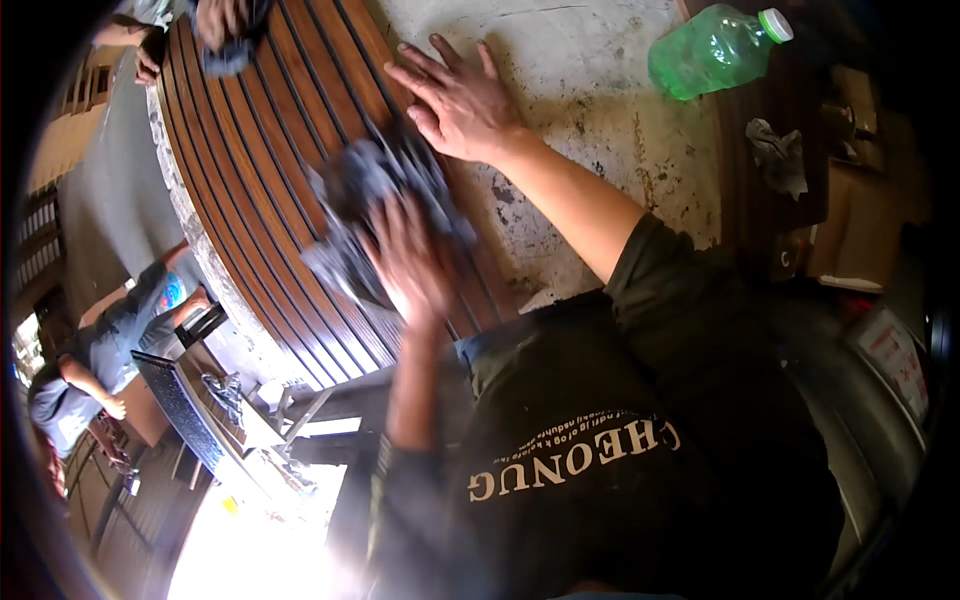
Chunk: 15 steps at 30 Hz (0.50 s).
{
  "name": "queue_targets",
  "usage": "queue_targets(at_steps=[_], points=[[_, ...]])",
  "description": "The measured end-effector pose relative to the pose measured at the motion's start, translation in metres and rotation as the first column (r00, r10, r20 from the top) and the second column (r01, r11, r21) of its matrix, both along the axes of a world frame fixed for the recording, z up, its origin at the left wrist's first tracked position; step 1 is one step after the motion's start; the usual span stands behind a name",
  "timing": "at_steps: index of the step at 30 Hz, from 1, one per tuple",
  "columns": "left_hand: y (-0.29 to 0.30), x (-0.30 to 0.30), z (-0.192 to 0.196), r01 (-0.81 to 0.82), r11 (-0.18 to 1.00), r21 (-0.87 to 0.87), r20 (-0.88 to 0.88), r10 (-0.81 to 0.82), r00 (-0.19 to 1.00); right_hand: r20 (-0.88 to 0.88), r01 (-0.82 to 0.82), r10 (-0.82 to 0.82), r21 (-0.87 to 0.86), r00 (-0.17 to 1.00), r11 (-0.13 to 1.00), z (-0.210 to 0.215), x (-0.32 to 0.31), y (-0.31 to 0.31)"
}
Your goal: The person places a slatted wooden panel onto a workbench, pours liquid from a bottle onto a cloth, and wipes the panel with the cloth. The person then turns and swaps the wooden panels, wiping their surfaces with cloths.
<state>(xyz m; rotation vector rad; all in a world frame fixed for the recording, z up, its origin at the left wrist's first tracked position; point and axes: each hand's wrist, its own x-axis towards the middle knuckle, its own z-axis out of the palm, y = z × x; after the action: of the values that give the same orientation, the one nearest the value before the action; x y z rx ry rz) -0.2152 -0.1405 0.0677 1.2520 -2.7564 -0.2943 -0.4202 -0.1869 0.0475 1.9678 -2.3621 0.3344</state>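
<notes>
A long brown wooden panel with dark grooves (262, 150) lies on a stained concrete surface (590, 80). My left hand (412, 262), blurred by motion, is closed on a dark grey cloth (365, 185) and presses it onto the panel. My right hand (455, 100) lies flat with fingers spread at the panel's right edge, partly on the concrete, and holds nothing.
A green plastic bottle with a white cap (715, 50) lies at the upper right, with a crumpled grey rag (780, 155) below it. Another person's hand with a cloth (225, 35) rests on the panel's far end. A person (100, 355) bends over a bench at the left.
</notes>
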Motion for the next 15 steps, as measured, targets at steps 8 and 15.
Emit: queue_targets(at_steps=[8, 15], points=[[0.026, 0.030, -0.003, 0.074, 0.997, -0.001, 0.019, -0.074, 0.997, -0.065, 0.001, 0.006, 0.111, 0.998, 0.994, 0.013, 0.004, -0.004], [-0.034, -0.019, -0.003, -0.186, 0.976, -0.114, 0.002, 0.188, 0.982, 0.090, -0.019, 0.018, 0.009, 0.996, 1.000, 0.005, 0.011, -0.007]])
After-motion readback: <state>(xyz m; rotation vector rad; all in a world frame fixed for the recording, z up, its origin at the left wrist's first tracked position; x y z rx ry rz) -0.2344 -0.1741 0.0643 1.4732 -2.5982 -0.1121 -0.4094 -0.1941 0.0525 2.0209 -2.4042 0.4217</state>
